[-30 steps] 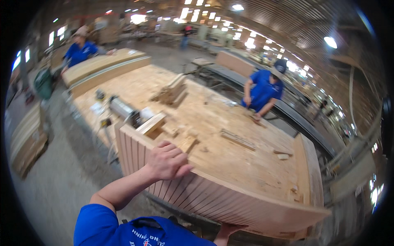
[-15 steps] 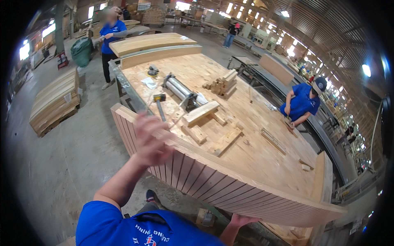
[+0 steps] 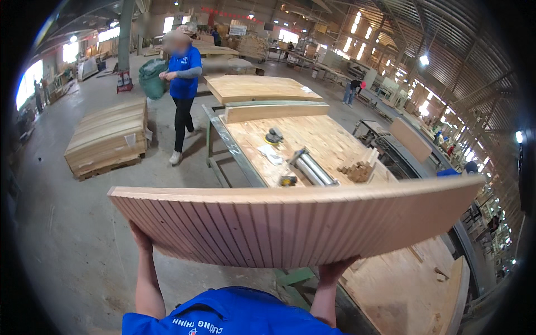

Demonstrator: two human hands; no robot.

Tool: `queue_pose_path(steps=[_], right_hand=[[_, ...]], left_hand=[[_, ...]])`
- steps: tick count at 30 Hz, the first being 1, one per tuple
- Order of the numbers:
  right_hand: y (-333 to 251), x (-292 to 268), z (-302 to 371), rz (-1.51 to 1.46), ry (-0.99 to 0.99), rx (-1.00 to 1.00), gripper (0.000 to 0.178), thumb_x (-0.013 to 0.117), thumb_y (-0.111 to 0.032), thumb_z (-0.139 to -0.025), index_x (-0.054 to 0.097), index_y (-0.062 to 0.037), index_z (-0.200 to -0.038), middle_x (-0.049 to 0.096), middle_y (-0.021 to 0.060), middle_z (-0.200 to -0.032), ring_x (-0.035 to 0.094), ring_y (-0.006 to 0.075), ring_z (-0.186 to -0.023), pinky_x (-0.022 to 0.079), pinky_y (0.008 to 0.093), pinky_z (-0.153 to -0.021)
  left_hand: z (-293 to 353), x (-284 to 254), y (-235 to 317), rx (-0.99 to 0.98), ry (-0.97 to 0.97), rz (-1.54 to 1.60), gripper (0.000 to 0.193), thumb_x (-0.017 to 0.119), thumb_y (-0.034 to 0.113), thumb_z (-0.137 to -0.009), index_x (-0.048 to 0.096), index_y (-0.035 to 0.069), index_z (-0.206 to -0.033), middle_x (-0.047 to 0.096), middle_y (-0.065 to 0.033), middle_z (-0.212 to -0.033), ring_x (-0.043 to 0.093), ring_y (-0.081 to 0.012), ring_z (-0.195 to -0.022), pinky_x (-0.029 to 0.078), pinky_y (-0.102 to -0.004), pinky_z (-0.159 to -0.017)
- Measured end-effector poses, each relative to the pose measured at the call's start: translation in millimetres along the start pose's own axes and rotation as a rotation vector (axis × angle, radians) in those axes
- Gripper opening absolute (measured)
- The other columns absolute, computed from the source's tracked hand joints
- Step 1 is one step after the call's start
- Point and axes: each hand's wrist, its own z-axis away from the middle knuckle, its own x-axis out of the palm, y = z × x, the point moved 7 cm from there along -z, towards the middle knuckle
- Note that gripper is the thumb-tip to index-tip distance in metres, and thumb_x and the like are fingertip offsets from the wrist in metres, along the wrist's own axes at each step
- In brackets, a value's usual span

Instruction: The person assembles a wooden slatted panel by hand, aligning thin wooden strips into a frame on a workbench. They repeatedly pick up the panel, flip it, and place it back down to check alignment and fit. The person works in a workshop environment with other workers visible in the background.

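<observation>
Head view showed a wooden-topped workbench (image 3: 402,279) stretching beyond a long grooved wooden panel (image 3: 279,229), which was held on edge in front of it, grooves toward the wearer. Past the panel, a metal cylinder (image 3: 312,168) lay on the benchtop. The left hand (image 3: 141,237) gripped the panel's left end, the right hand (image 3: 336,269) its lower edge, fingers largely hidden. Farther back sat an orbital sander (image 3: 273,135).
</observation>
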Motion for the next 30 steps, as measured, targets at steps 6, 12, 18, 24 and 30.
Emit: queue_pose_path(steps=[6,12,18,24,30], right_hand=[[145.0,86.6,-49.4,-0.177,-0.389,0.295,0.071,0.052,-0.059,-0.084,0.04,-0.0116,-0.136,0.048,0.0057,-0.134,0.046,0.0265,-0.121,0.038,0.0455,-0.101],[278.9,162.4,-70.7,-0.116,-0.424,0.594,0.054,0.055,-0.048,-0.086,0.052,-0.0103,-0.124,0.055,0.0056,-0.125,0.052,0.0271,-0.114,0.043,0.0442,-0.095],[412.3,221.3,-119.8,-0.085,-0.404,0.727,0.047,0.054,-0.038,-0.087,0.051,-0.0077,-0.122,0.055,0.0088,-0.122,0.052,0.027,-0.114,0.043,0.0441,-0.096],[509.9,298.4,-179.3,-0.029,-0.323,0.967,0.046,0.055,-0.031,-0.086,0.048,-0.0052,-0.124,0.054,0.0124,-0.123,0.053,0.0297,-0.113,0.043,0.0469,-0.098],[589.8,354.2,-281.7,0.034,-0.333,1.014,0.041,0.057,-0.027,-0.084,0.05,-0.0034,-0.117,0.056,0.0145,-0.12,0.055,0.0303,-0.111,0.047,0.0468,-0.093]], left_hand=[[-31.7,-78.9,53.2,0.031,0.051,-0.091,0.082,0.041,0.064,-0.088,0.032,-0.001,-0.138,0.043,-0.0157,-0.134,0.042,-0.027,-0.123,0.036,-0.0409,-0.1],[-14.5,-147.5,73.8,-0.101,0.509,-0.29,0.078,0.037,0.062,-0.089,0.03,0.006,-0.142,0.039,-0.0155,-0.138,0.041,-0.0295,-0.126,0.035,-0.0425,-0.101],[-40.6,-144.2,69.4,-0.118,0.596,-0.248,0.071,0.03,0.059,-0.09,0.033,0.007,-0.139,0.04,-0.012,-0.138,0.043,-0.027,-0.124,0.039,-0.0415,-0.097],[-99.5,-98.7,36.7,-0.151,0.504,-0.074,0.068,0.03,0.057,-0.088,0.04,0.007,-0.134,0.048,-0.0134,-0.128,0.05,-0.0286,-0.116,0.044,-0.0443,-0.089],[-176.5,-50.9,-5.8,-0.318,0.596,-0.122,0.069,0.033,0.058,-0.087,0.04,0.008,-0.133,0.049,-0.014,-0.127,0.049,-0.0301,-0.116,0.043,-0.0462,-0.091]])
